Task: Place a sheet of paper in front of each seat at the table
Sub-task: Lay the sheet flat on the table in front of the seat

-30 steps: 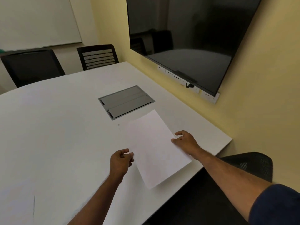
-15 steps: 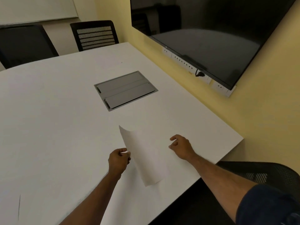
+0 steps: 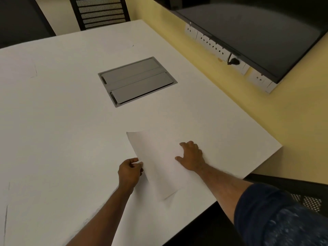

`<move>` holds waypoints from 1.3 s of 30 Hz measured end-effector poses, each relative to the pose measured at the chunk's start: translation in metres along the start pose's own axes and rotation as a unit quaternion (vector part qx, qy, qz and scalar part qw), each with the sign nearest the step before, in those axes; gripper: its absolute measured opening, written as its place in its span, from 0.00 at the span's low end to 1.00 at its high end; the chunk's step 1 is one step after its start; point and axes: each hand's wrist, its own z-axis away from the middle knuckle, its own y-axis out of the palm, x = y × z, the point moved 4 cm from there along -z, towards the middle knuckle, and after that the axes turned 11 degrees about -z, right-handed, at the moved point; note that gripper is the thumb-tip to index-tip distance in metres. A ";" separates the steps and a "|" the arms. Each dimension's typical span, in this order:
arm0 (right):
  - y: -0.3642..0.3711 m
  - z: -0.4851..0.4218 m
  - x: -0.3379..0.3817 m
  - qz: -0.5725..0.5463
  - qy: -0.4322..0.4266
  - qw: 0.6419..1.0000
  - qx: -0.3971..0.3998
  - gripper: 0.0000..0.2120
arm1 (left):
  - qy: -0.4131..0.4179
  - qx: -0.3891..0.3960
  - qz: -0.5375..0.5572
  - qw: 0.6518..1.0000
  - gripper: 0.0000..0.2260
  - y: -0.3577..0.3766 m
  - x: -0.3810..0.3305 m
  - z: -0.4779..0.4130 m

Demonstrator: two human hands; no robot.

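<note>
A white sheet of paper (image 3: 159, 167) lies near the near right corner of the white tabletop (image 3: 53, 121), in front of a black mesh chair (image 3: 305, 196) tucked at the near right edge. The left hand (image 3: 130, 172) pinches the sheet's left edge between thumb and curled fingers, and that side rises off the surface in a shallow curve, with a thin shadow under its near corner. The right hand (image 3: 191, 157) is spread flat, fingers straight and apart, pressing down at the sheet's right side. White on white, the paper's right edge is hard to make out, so I cannot tell how much of the palm is on paper and how much on the tabletop.

Farther along, a grey hatch (image 3: 137, 81) with two flaps is set flush into the tabletop. At the far end stands a slatted black chair (image 3: 99, 13). On the yellow wall (image 3: 292, 121) to the right hangs a dark screen (image 3: 257, 32), with a row of white sockets (image 3: 211, 41) beneath it and a black plug (image 3: 233, 61) in one.
</note>
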 end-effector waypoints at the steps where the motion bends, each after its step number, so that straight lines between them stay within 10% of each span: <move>1: 0.002 -0.004 0.000 0.017 -0.025 1.000 0.007 0.37 | 0.001 -0.001 -0.002 1.000 0.11 0.001 0.000 -0.001; 12: 0.028 -0.010 -0.015 0.090 -0.081 0.989 0.089 0.49 | 0.066 -0.016 -0.137 0.988 0.19 0.007 0.010 -0.010; 21: 0.025 -0.009 -0.011 0.092 -0.074 0.988 0.096 0.49 | 0.246 0.081 -0.578 0.774 0.56 0.032 0.024 -0.014; 39: 0.003 0.003 0.007 0.110 -0.056 0.987 0.100 0.47 | 0.232 0.110 -0.567 0.783 0.61 0.016 0.017 -0.015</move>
